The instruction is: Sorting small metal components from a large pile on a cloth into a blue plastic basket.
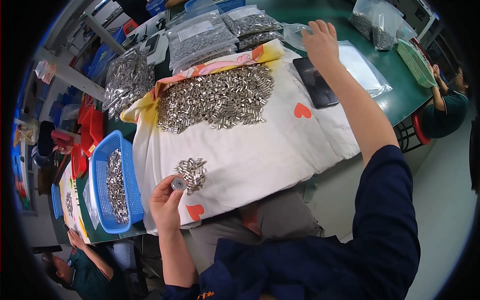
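Observation:
My left hand (pixel 166 202) pinches a small round grey disc (pixel 178 184) with a darker centre, just beside a small pile of short silvery metal sleeves (pixel 192 172) on the white cloth (pixel 240 160). A much larger heap of the same sleeves (pixel 215 100) lies farther back, against the cloth's folded yellow and pink edge. My right hand (pixel 321 44) is stretched far forward, fingers apart, beside a crumpled clear plastic bag (pixel 295 37). Whether the fingertips touch that bag I cannot tell. Below this hand, a black phone (pixel 315 82) lies on the cloth.
A blue basket (pixel 132 185) with more sleeves stands at the left, near red bins (pixel 91 125). Filled clear bags (pixel 200 37) line the back. A clear plastic sleeve (pixel 367 70) and a green basket (pixel 415 62) lie rightward. Other people sit at far left and far right.

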`<state>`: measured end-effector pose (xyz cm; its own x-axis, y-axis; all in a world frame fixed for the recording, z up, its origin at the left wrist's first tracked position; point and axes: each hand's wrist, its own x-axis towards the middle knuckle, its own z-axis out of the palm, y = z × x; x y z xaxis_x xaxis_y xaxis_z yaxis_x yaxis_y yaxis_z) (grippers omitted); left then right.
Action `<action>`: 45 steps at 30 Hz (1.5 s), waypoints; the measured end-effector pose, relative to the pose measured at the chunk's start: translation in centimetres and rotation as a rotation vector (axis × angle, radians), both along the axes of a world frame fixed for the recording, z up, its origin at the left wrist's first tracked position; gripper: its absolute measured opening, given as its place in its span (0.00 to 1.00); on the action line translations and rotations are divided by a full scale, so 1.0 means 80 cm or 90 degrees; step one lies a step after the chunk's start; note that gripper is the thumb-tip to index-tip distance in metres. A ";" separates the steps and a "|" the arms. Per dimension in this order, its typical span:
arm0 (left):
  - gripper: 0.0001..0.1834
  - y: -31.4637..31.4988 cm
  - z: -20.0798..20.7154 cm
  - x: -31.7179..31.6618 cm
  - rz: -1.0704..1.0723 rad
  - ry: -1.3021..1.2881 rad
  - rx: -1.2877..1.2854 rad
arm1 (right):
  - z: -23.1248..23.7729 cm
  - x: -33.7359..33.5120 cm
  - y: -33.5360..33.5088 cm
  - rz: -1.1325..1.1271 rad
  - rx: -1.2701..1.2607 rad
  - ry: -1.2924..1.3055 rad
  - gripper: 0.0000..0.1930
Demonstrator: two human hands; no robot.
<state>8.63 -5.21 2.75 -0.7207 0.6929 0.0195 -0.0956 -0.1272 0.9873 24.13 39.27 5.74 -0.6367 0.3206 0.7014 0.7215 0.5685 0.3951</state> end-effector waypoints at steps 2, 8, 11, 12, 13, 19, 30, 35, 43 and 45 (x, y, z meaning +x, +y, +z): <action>0.17 -0.004 -0.005 -0.005 -0.004 -0.006 0.010 | 0.004 0.006 0.004 0.041 0.028 0.058 0.07; 0.17 -0.016 -0.012 -0.013 0.035 -0.022 -0.015 | 0.007 0.010 -0.013 0.101 -0.114 0.040 0.06; 0.18 -0.014 -0.013 -0.022 0.035 -0.012 -0.037 | 0.014 0.011 -0.041 0.118 -0.134 0.052 0.06; 0.18 -0.012 -0.015 -0.029 0.053 -0.018 -0.043 | 0.018 0.011 -0.059 0.146 -0.128 0.065 0.06; 0.18 -0.011 -0.015 -0.035 0.046 -0.004 -0.057 | 0.023 0.008 -0.078 0.176 -0.120 0.079 0.07; 0.16 0.018 -0.004 -0.073 -0.097 0.146 -0.219 | -0.034 -0.070 -0.237 0.417 -0.617 -0.077 0.09; 0.16 0.080 -0.006 -0.074 -0.410 0.464 -0.184 | -0.066 -0.132 -0.272 0.386 -0.355 -0.148 0.04; 0.16 0.069 0.000 -0.074 -0.439 0.461 -0.189 | -0.066 -0.141 -0.279 0.343 -0.343 -0.131 0.03; 0.17 0.062 -0.029 -0.112 -0.232 -0.080 0.003 | -0.033 -0.167 -0.312 0.447 -0.882 0.143 0.05; 0.18 0.065 -0.028 -0.120 -0.212 -0.122 0.020 | -0.031 -0.166 -0.319 0.499 -1.032 0.213 0.07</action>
